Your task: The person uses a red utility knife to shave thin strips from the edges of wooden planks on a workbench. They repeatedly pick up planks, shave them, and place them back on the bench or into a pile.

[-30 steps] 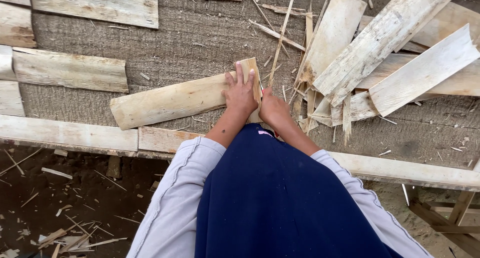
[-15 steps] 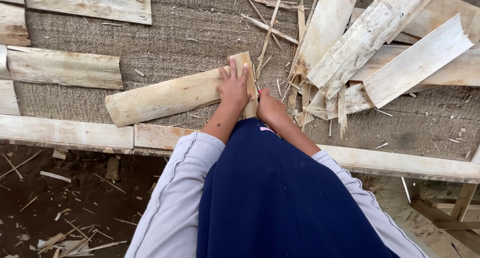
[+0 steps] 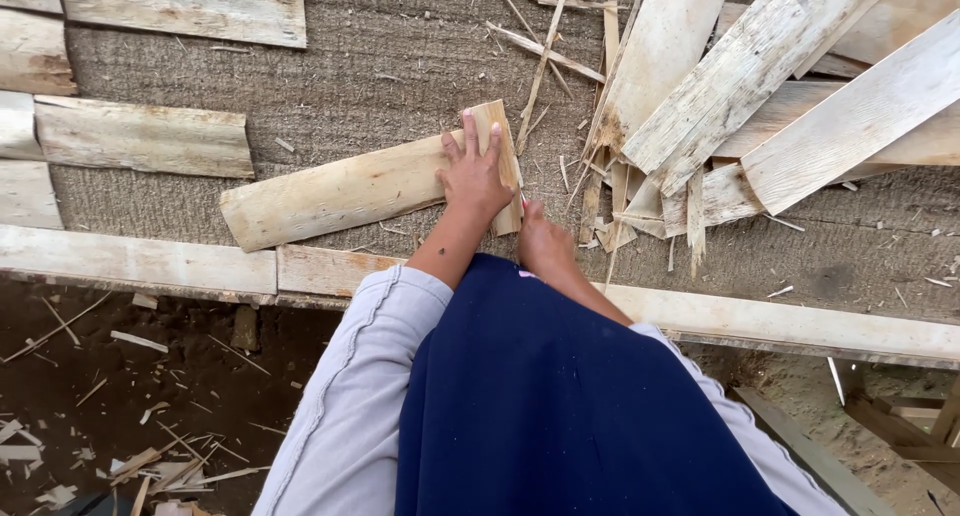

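Observation:
A pale rough wooden plank (image 3: 340,191) lies slanted on a coarse brown woven surface (image 3: 380,76). My left hand (image 3: 475,176) rests flat on the plank's right end, fingers spread, pressing it down. My right hand (image 3: 545,241) is curled against the plank's near right corner, and its fingers are mostly hidden. My arms are in grey sleeves and a dark blue garment (image 3: 560,406) fills the lower middle of the view.
A heap of split boards and splinters (image 3: 740,106) lies at the right. More flat planks (image 3: 140,141) line the left edge. A long wooden rail (image 3: 140,261) borders the near side. Below it is dirt ground with wood chips (image 3: 130,416).
Both hands stay on the plank's right end. My right hand has drawn slightly toward me. The view has shifted a little.

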